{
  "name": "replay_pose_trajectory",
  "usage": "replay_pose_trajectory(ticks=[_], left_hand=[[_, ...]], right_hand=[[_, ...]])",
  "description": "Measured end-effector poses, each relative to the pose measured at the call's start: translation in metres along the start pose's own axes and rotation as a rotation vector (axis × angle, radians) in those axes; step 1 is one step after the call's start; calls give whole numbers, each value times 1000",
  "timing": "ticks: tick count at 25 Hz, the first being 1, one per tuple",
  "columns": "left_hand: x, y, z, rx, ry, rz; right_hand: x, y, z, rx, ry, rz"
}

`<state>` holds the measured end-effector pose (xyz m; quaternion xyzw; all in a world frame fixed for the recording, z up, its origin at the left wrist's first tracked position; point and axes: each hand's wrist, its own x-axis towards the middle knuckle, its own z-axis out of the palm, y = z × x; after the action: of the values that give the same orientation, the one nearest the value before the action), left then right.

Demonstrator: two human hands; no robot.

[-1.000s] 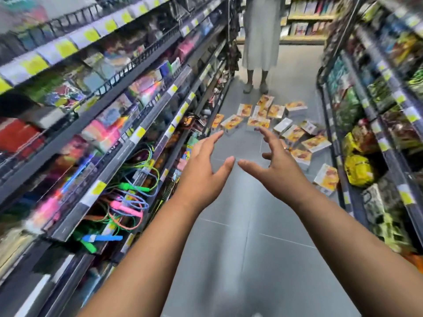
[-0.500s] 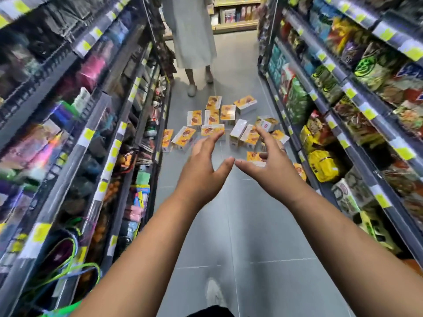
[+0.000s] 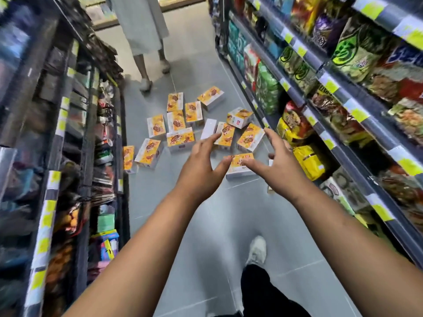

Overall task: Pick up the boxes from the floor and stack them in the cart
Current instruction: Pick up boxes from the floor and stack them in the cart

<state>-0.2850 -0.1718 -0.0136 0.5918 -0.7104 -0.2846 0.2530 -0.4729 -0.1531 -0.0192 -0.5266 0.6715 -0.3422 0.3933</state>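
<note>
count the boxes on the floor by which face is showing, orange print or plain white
orange-faced boxes: 12
plain white box: 1
total: 13, with maybe one more hidden behind the right hand

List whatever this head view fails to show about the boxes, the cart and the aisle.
- Cart: nowhere in the head view; outside the frame.
- Nearest box: partly covered by the left hand and right hand.
- Print on the farther boxes: too small to read.
- Left shelf goods: motion-blurred.
- Standing person: cut off by the top edge.
</note>
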Motion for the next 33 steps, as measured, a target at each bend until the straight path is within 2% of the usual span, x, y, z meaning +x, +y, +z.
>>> replay_pose_trajectory(ticks=[7, 16, 22, 29, 33], left_hand=[[149, -36, 73, -50, -69, -159], [313, -160, 172, 20, -257, -301], [394, -273, 271, 91, -344, -379], [420, -404, 426, 114, -433, -549], [428, -463, 492, 112, -499, -632]], right_hand=[[158, 54, -12, -88, -76, 125], [333, 162, 45, -240, -134, 328], [438, 294, 112, -265, -215, 463], [534, 475, 188, -398, -377, 521], [571, 553, 220, -466, -433, 517]])
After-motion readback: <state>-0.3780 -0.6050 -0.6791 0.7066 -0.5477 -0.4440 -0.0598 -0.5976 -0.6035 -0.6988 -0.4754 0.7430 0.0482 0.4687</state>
